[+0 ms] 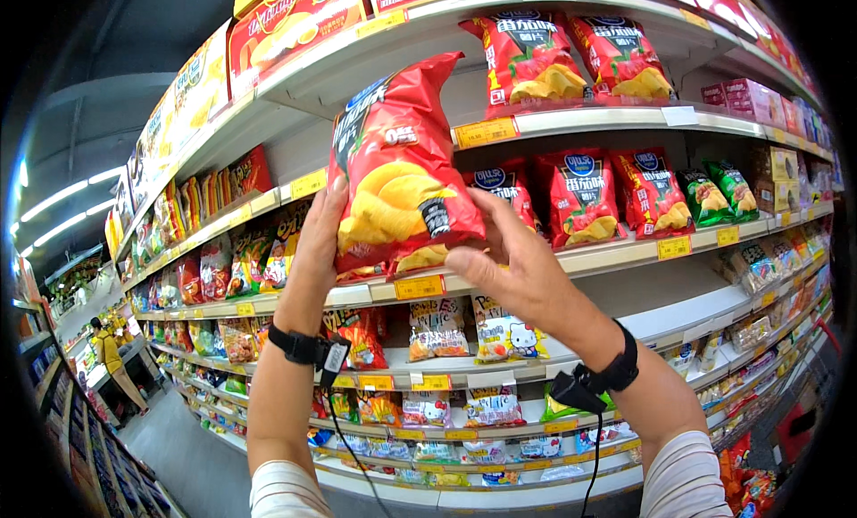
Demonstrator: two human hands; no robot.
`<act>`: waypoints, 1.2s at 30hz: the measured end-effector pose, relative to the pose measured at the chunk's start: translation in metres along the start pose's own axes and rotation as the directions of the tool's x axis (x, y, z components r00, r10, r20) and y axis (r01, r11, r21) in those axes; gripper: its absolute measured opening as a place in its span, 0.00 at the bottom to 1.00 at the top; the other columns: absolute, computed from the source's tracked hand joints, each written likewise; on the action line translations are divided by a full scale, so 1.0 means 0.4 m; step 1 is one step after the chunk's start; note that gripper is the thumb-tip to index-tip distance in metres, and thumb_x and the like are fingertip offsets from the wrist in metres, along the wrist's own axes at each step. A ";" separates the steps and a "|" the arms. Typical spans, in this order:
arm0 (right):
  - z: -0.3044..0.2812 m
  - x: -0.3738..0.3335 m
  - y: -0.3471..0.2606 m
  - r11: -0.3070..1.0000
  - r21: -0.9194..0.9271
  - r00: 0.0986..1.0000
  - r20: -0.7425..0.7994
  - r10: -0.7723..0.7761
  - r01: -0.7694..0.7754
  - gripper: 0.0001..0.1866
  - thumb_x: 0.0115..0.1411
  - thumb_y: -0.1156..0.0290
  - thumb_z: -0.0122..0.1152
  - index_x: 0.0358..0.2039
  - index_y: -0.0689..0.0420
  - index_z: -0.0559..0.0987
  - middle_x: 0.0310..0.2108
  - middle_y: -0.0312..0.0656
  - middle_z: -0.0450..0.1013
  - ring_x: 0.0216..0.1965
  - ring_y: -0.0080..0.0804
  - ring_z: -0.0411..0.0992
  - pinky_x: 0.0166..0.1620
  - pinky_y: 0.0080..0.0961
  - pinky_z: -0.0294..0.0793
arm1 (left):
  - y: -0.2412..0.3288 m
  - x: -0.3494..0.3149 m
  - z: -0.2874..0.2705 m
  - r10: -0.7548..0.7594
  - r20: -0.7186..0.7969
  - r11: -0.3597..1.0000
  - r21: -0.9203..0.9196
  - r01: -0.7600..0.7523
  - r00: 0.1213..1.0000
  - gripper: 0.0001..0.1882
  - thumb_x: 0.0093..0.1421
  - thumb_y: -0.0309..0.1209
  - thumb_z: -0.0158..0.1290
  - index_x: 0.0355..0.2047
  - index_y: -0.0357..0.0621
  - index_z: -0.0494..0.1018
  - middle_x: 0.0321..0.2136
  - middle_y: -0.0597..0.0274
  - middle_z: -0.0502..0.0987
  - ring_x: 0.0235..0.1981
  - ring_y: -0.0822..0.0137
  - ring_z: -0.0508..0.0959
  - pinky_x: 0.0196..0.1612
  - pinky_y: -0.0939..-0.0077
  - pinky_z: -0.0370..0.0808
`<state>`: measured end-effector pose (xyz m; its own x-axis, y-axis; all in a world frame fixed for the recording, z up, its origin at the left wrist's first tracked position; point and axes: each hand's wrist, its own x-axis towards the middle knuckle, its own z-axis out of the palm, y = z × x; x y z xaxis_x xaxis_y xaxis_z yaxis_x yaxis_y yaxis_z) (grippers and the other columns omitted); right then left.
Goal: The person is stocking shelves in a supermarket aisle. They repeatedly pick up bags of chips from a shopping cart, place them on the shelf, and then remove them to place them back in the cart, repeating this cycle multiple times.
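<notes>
A large red bag of potato chips point(402, 152) is held up in front of the shelves, tilted, with yellow chips pictured on its front. My left hand point(319, 232) grips its left side, the fingers partly hidden by the bag. At the lower right corner, my right hand point(516, 257) holds it with the thumb low in front and the fingers along its side. Behind it, similar red chip bags point(582, 197) stand in a row on the middle shelf, and two more red bags point(533, 65) stand on the shelf above.
Green snack bags point(705, 197) stand right of the red ones. Smaller snack packs point(437, 329) fill lower shelves, whose price-tagged edges point(420, 287) jut toward me. Red boxes point(299, 32) sit on top. A person in yellow point(109, 353) stands far down the left aisle.
</notes>
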<state>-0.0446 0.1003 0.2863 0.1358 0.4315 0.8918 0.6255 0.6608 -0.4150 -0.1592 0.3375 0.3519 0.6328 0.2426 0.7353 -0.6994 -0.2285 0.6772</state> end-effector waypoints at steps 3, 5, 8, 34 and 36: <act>-0.007 0.078 0.059 0.999 0.024 0.999 -0.039 -0.027 0.028 0.32 0.70 0.56 0.58 0.63 0.66 0.63 0.46 0.47 0.76 0.47 0.26 0.74 0.51 0.26 0.74 | 0.029 0.066 -0.026 0.031 -0.071 0.989 0.143 -0.021 0.997 0.28 0.70 0.48 0.51 0.57 0.37 0.66 0.50 0.54 0.77 0.47 0.65 0.81 0.48 0.70 0.80; -0.011 0.121 0.051 0.985 -0.169 0.999 -0.041 0.009 -0.016 0.27 0.70 0.58 0.57 0.60 0.65 0.67 0.45 0.47 0.76 0.47 0.26 0.74 0.51 0.26 0.73 | 0.029 0.116 -0.076 0.047 -0.061 0.987 0.157 -0.037 0.997 0.28 0.69 0.48 0.52 0.56 0.37 0.67 0.50 0.55 0.77 0.47 0.65 0.81 0.48 0.70 0.81; -0.011 0.166 0.102 0.988 -0.139 0.993 -0.081 -0.082 0.070 0.25 0.70 0.58 0.57 0.58 0.65 0.70 0.43 0.46 0.77 0.46 0.27 0.74 0.50 0.27 0.73 | 0.029 0.136 -0.095 0.024 0.003 0.996 0.082 -0.024 1.000 0.28 0.68 0.48 0.54 0.56 0.36 0.68 0.49 0.55 0.78 0.46 0.67 0.82 0.48 0.70 0.81; -0.157 0.263 0.179 0.952 -0.298 0.985 -0.128 -0.116 0.074 0.20 0.69 0.63 0.55 0.53 0.66 0.74 0.35 0.41 0.77 0.36 0.26 0.73 0.41 0.27 0.74 | 0.093 0.317 -0.040 0.022 0.099 0.934 0.353 -0.056 0.995 0.26 0.66 0.49 0.56 0.47 0.34 0.75 0.41 0.57 0.82 0.34 0.74 0.83 0.39 0.79 0.80; -0.193 0.301 0.195 0.891 -0.440 0.959 -0.189 -0.211 0.110 0.21 0.67 0.64 0.57 0.55 0.66 0.74 0.35 0.47 0.78 0.35 0.32 0.76 0.41 0.30 0.74 | 0.069 0.372 -0.046 0.033 0.088 0.938 0.341 -0.061 0.996 0.26 0.66 0.48 0.57 0.47 0.33 0.75 0.40 0.57 0.82 0.34 0.73 0.83 0.39 0.79 0.80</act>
<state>0.0798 0.1562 0.3753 0.1434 0.1578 0.9770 0.9103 0.3663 -0.1928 -0.0906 0.3846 0.4796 0.6362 0.1511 0.7566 -0.5814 -0.5507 0.5989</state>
